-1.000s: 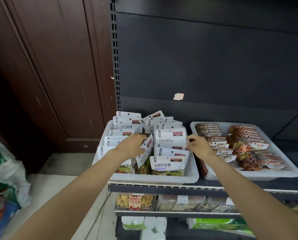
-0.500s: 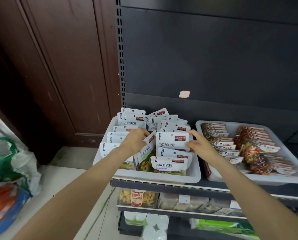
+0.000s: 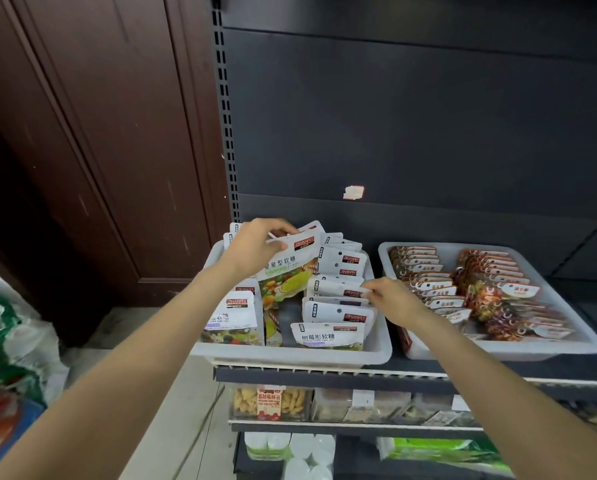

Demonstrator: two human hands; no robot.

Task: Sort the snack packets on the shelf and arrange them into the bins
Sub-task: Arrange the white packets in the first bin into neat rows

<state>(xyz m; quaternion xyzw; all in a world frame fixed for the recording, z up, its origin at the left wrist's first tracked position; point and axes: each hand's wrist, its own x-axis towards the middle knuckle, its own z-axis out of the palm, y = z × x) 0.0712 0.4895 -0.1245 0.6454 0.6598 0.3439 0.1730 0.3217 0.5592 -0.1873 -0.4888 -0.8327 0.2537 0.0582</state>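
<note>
Sorting is judged well advanced. At right of frame, the right bin [image 3: 567, 349] is filled with neat rows of red packets. In the left bin [image 3: 290, 355], at centre, white gummy packets stand unevenly. One packet [image 3: 290, 268] is pinched at its top by the left hand [image 3: 255, 245]; another row's packet top [image 3: 354, 292] is pinched by the right hand [image 3: 392, 299].

Glossy packets, matt plastic bins, dark metal shelf.

The packet [image 3: 291, 271] I pinch in my left hand [image 3: 255, 247] is smooth, shiny plastic film, white on top and printed below. My right hand [image 3: 392, 299] touches more of the same slick white packets [image 3: 338, 311]. Both sit in a pale, matt plastic bin [image 3: 290, 355]. The next bin [image 3: 546, 348] holds glossy red-brown wrappers [image 3: 491, 299]. The shelf back [image 3: 411, 116] is dull dark painted metal; the door [image 3: 92, 133] beside it is scuffed brown wood.
</note>
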